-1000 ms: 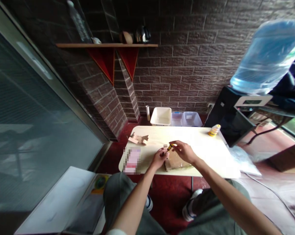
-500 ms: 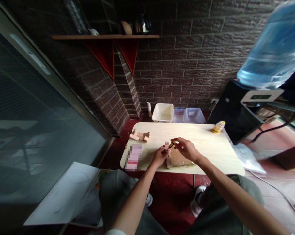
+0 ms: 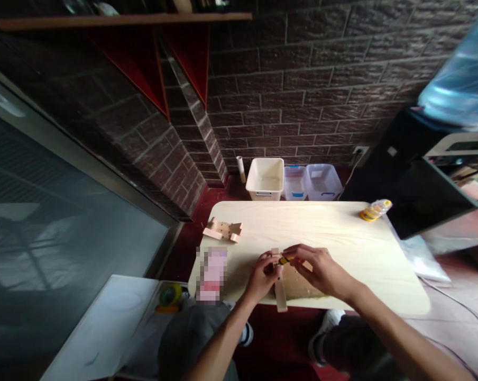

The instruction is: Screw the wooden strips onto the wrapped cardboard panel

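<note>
My right hand point(image 3: 322, 269) is closed around a small yellow-and-black screwdriver point(image 3: 285, 260), held at a slant over the near part of the table. Against it, my left hand point(image 3: 262, 276) pinches a light wooden strip point(image 3: 281, 297), which stands out above and below the fingers. My fingers hide where the screwdriver's tip meets the wood. Beneath my right hand lies a flat tan board point(image 3: 298, 283) with a shiny, wrapped-looking edge. At the table's far left rests a wooden assembly point(image 3: 223, 230) with small dark holes.
The pale table point(image 3: 302, 222) bears a pink, pixel-blurred item point(image 3: 212, 275) on the left and a yellow-capped clear container point(image 3: 376, 210) at the far right corner. Behind stand a cream bin point(image 3: 265, 177) and clear bins point(image 3: 322, 180). A dark water dispenser point(image 3: 413, 169) stands right.
The view has tilted down and come closer. The screwdriver now lies flatter, and my right hand has closed in on my left around the wooden strip.
</note>
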Available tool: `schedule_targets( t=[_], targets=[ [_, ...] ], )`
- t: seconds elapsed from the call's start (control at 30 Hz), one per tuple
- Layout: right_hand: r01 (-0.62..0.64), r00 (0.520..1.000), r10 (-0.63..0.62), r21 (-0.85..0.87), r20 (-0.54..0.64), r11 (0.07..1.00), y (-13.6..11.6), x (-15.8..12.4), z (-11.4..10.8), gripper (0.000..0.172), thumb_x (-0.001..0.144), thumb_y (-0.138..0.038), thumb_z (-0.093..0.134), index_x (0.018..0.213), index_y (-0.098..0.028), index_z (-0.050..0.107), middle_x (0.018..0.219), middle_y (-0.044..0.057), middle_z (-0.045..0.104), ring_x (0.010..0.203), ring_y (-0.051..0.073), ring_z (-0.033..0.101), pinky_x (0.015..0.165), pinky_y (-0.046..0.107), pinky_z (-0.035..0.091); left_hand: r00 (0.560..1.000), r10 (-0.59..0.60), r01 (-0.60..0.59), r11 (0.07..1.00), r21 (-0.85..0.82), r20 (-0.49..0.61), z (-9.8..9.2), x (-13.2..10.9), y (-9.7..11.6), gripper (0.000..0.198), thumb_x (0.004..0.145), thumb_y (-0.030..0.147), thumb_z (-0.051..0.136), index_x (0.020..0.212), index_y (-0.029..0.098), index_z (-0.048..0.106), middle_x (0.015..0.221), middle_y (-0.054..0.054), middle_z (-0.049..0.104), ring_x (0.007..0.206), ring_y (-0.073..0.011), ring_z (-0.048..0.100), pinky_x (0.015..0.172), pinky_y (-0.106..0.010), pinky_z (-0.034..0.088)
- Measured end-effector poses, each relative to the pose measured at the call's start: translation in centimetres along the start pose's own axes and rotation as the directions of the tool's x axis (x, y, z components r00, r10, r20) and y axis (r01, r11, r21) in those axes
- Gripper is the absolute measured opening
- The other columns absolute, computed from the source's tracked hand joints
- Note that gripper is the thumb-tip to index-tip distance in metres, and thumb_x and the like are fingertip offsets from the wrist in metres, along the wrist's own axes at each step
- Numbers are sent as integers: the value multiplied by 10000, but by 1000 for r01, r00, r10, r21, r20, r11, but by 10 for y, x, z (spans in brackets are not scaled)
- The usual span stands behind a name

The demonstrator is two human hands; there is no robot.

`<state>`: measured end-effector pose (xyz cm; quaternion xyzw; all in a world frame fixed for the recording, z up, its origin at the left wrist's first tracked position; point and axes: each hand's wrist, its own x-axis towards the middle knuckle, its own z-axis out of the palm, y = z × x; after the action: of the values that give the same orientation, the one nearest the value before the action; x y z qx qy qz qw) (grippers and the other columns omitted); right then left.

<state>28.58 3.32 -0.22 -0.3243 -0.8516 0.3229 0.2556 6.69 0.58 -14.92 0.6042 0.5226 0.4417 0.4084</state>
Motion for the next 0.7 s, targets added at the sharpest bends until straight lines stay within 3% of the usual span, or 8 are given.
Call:
schedule_targets(
  t=[0.27, 0.4, 0.57, 0.7],
  targets=[
    [-2, 992, 8, 49, -126, 999, 13, -8, 14, 243, 1007, -247, 503, 1171, -256, 682, 1239, 99, 709, 1104, 224, 693, 940, 366, 568, 999, 3, -5, 1000, -26, -44, 9, 4, -18, 282, 888, 431, 688, 1092, 247, 752, 1321, -106, 669, 1288, -271, 604, 1129, -433, 470],
    [-22, 976, 30, 39, -215, 999, 6, -9, 21, 268, 998, -277, 518, 1218, -241, 666, 1197, 101, 732, 932, 202, 734, 824, 338, 596, 999, 34, -35, 999, -22, -36, 4, 8, -7, 277, 885, 428, 688, 1080, 241, 747, 1274, -105, 693, 1266, -263, 616, 1138, -443, 452],
    [-51, 960, 51, 6, -274, 999, -5, -17, 29, 294, 974, -277, 561, 1246, -240, 665, 1127, 99, 766, 927, 211, 744, 826, 357, 599, 999, 46, -47, 998, -30, -9, 3, 2, 5, 263, 867, 416, 692, 1050, 234, 740, 1170, -90, 752, 1199, -260, 648, 1112, -460, 462],
    [-74, 950, 66, -13, -305, 997, -11, -19, 33, 318, 957, -281, 588, 1266, -241, 651, 1076, 90, 779, 908, 209, 746, 815, 359, 602, 999, 29, -30, 998, -51, -24, 7, -3, 9, 329, 808, 373, 737, 1099, 222, 709, 1206, -102, 736, 1203, -269, 646, 1099, -477, 468]
  ],
)
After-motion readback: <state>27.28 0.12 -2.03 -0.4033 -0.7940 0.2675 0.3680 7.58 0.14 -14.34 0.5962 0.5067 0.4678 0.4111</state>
